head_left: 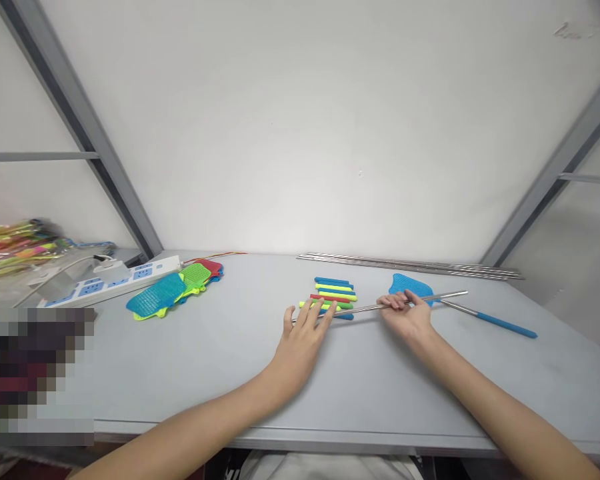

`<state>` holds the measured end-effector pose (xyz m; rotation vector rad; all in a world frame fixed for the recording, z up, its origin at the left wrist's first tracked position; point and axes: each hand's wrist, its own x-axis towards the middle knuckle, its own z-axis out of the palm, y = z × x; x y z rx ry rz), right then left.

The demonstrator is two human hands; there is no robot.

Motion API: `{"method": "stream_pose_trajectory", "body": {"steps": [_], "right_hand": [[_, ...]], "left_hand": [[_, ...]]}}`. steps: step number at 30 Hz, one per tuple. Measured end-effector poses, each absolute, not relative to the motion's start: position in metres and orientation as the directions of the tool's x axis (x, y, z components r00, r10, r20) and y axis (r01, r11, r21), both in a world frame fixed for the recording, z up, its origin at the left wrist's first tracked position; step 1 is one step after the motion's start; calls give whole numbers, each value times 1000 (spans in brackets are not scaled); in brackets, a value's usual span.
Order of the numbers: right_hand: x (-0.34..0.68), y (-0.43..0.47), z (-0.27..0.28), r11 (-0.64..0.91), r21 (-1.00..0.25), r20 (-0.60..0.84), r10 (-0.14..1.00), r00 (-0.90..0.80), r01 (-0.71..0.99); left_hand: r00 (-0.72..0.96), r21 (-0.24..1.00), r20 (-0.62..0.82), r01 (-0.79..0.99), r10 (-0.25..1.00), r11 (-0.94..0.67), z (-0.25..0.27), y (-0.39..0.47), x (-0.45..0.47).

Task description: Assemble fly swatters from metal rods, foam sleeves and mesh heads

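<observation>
My right hand [405, 317], palm turned up, is closed around a thin metal rod [365, 309] that slants across the table. My left hand [303, 343] lies over a row of coloured plastic handles [337, 289], its fingers apart and outstretched. The rod's left end passes by those fingers; whether they touch it or a handle is hard to see. The handles are blue, yellow, red and green. Just behind my right hand lies a fly swatter with a blue mesh head [409, 285] and a blue grip [507, 325], partly hidden by that hand.
Several metal rods [410, 265] lie along the wall at the back. To the left, mesh swatter heads [157, 297] in blue, green and red are stacked beside a white power strip [125, 283]. Bagged colourful items [20, 247] sit farther left. Grey frame posts [545, 167] flank the table.
</observation>
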<state>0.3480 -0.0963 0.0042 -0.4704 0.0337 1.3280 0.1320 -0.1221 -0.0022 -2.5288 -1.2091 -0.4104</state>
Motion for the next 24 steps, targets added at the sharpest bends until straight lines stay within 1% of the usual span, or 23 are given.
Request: {"method": "stream_pose_trajectory", "body": {"steps": [2, 5, 10, 15, 17, 21, 24], "right_hand": [[338, -99, 1, 118, -312, -288, 934, 212, -943], [325, -105, -2, 26, -328, -250, 962, 113, -944], [311, -113, -1, -63, -254, -230, 973, -3, -965], [303, -115, -4, -119, -200, -271, 961, -62, -973], [301, -116, -7, -131, -218, -268, 961, -70, -967], [296, -121, -10, -127, -309, -194, 979, -68, -943], [292, -128, -11, -121, -312, -202, 978, -59, -942]], "left_hand": [[596, -167, 382, 796, 706, -582, -4, -124, 135], [623, -153, 353, 774, 698, -614, -5, -126, 138], [648, -54, 320, 741, 691, -669, 0, -124, 136], [664, -40, 284, 729, 692, -683, -1, -120, 134], [661, -25, 267, 732, 701, -680, -2, -120, 134], [633, 2, 244, 757, 735, -653, -1, -123, 135], [633, -25, 214, 765, 744, -643, -2, -127, 134]]}}
